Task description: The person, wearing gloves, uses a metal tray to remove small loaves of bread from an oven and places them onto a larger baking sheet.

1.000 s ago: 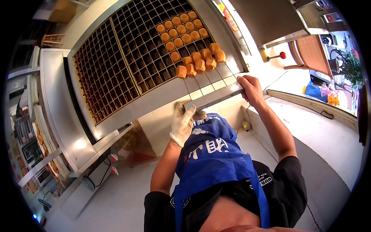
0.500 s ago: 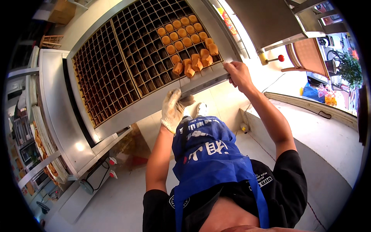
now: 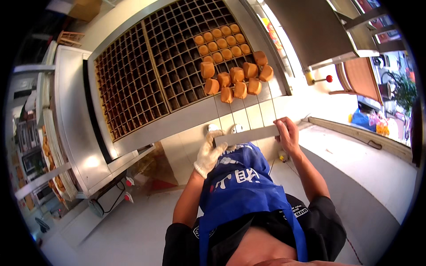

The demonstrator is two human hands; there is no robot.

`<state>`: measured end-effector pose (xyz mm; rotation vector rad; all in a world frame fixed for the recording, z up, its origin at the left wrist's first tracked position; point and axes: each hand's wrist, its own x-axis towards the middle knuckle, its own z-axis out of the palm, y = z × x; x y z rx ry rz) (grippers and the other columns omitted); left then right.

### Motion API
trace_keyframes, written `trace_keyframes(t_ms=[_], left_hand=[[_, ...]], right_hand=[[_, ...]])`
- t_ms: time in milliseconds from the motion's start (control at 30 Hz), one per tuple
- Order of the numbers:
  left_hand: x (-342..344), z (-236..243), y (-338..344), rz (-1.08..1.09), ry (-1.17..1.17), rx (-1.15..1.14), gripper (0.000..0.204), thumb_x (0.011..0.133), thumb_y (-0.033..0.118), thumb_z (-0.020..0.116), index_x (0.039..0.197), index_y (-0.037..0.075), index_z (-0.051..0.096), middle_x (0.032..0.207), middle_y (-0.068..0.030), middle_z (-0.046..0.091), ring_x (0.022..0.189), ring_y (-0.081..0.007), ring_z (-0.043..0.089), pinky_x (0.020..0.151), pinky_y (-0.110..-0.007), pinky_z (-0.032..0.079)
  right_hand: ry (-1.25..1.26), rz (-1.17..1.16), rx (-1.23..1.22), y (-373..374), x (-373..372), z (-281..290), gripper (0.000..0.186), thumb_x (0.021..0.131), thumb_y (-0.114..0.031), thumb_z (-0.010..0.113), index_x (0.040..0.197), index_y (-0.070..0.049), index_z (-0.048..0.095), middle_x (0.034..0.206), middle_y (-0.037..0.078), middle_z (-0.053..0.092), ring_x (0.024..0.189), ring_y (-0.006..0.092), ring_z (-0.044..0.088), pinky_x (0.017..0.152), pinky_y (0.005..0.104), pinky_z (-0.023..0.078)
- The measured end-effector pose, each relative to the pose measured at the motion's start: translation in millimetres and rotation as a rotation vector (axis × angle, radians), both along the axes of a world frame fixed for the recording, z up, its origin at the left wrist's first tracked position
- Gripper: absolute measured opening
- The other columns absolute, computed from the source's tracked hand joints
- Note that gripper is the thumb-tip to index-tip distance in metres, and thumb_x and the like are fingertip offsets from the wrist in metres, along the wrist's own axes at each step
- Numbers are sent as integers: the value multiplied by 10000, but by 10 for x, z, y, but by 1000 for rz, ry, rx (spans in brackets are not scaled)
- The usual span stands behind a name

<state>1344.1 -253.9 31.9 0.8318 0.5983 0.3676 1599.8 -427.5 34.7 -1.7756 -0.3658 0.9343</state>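
Between my hands is a flat metal bar with several long thin skewers pointing away from me. My left hand, in a whitish work glove, is closed on the bar's left end. The bare fingers of my right hand pinch its right end. Small brown cakes are on the far part of the skewers, two or so deep, above the front edge of the mould. More golden cakes sit in rows in the cells of the large metal grid mould.
A steel cabinet adjoins the mould's left side. At the right are a white ledge, a steel unit and a lever with a red knob. Baked goods on trays stand at the far left.
Both hands have drawn the skewer bar back toward me, off the mould's front edge. The skewered cakes have come up out of the cells, and longer bare skewers show.
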Motion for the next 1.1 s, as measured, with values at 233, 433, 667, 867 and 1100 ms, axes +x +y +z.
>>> trace_keyframes(t_ms=[233, 433, 667, 867, 1100], left_hand=[[-1272, 1063, -153, 135, 289, 555, 429, 930, -37, 644, 1340, 46, 545, 1218, -110, 653, 1115, -193, 635, 895, -314, 556], [-3015, 1863, -654, 599, 499, 574, 436, 845, -37, 685, 1267, 1, 579, 1165, -122, 639, 1057, -218, 655, 924, -370, 557], [-4868, 2309, -855, 1339, 362, 601, 381, 829, 7, 620, 1205, -33, 577, 1105, -162, 643, 898, -268, 688, 682, -409, 626], [-6615, 2818, 233, 1342, 381, 772, 491, 924, 307, 677, 1234, -48, 541, 1024, -172, 663, 781, -258, 688, 584, -370, 573], [-8187, 3394, 2552, 946, 74, 815, 325, 1024, 311, 636, 1139, 8, 655, 948, -121, 721, 705, -206, 689, 597, -344, 544]], right_hand=[[-142, 303, 282, 302, -764, 521, 258, 1082, -192, 517, 961, 12, 618, 692, 11, 568, 531, 78, 519, 457, 249, 415], [92, 608, 532, 1044, -2366, 1038, 222, 1050, -175, 572, 1023, 40, 620, 742, 82, 666, 529, 117, 592, 496, 252, 457], [511, 1013, 463, 2208, -4788, 1812, 258, 1067, -222, 598, 1046, 35, 597, 821, 86, 670, 548, 115, 604, 486, 249, 486], [415, 1060, 535, 3281, -6616, 2386, 284, 1055, -236, 588, 961, 31, 613, 712, 76, 633, 511, 116, 594, 467, 273, 478], [-50, 929, 783, 5152, -7734, 3016, 387, 966, -295, 644, 762, 33, 660, 572, 116, 608, 487, 208, 625, 447, 348, 479]])
